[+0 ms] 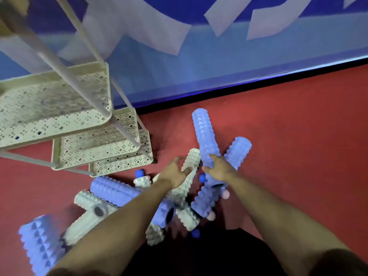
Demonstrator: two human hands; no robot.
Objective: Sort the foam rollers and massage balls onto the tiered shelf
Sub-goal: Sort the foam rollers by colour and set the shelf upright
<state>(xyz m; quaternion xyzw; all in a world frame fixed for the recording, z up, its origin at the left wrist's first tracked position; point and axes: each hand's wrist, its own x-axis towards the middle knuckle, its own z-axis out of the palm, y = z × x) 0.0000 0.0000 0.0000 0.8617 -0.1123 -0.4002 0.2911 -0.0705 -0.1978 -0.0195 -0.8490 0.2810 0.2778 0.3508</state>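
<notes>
A pile of ridged foam rollers lies on the red floor, some blue, some grey-white. My right hand (pixel 218 166) grips a long blue roller (pixel 205 134) that points away toward the wall. My left hand (pixel 175 172) has its fingers spread against a grey-white roller (pixel 192 158) beside it. Small blue balls (pixel 139 173) and pink balls (pixel 226 194) sit among the rollers. The cream perforated tiered shelf (pixel 95 144) stands at the left with nothing seen on its trays.
A blue and white wall (pixel 199 66) with a black base strip runs behind the pile. More rollers lie at the lower left, one blue roller (pixel 39 246) near the frame edge. Bare red floor (pixel 298 136) stretches to the right.
</notes>
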